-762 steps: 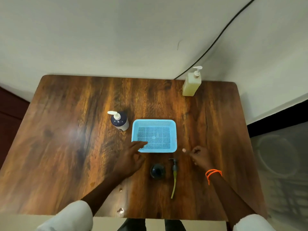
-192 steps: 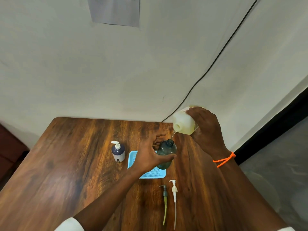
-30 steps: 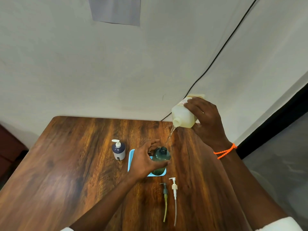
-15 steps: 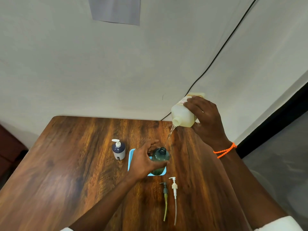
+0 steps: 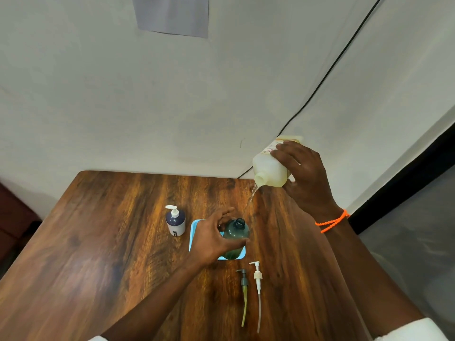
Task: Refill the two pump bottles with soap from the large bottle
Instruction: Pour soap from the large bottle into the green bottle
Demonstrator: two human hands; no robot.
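Observation:
My right hand (image 5: 304, 173) grips the large pale soap bottle (image 5: 269, 169), tilted mouth-down high above the table. A thin stream of soap (image 5: 250, 200) runs from it toward the open neck of the dark green bottle (image 5: 236, 236). My left hand (image 5: 213, 238) holds that green bottle upright in the blue tray (image 5: 193, 232). The navy pump bottle (image 5: 175, 221) stands to the left of the tray with its white pump on. Two removed pumps lie in front of the tray: a grey-green pump (image 5: 244, 291) and a white pump (image 5: 257, 289).
The wooden table (image 5: 98, 254) meets a white wall at its far edge. A black cable (image 5: 327, 70) runs down the wall to the table's back right corner. A paper sheet (image 5: 173, 14) is stuck on the wall above.
Over the last second the large bottle stays tilted and the soap keeps running; both hands hold nearly still. Several seconds ago the green bottle was held higher, close under the large bottle's mouth.

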